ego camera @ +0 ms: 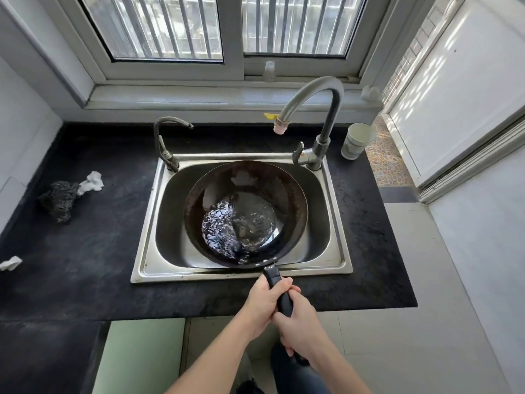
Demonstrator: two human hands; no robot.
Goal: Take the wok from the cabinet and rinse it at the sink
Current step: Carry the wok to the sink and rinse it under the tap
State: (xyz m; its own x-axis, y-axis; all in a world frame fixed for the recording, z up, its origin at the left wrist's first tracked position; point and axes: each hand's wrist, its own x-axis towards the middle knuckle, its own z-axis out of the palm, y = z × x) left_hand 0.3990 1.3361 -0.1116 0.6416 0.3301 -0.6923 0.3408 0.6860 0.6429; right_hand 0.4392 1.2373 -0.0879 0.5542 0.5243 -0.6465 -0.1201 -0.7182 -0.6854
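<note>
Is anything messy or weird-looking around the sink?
A little. A crumpled white scrap lies against the steel-wool scrubber on the dark counter, and another scrap sits at the far left edge. The wok in the sink has brownish, rusty-looking patches around its inner wall. Nothing looks spilled or broken.
</note>
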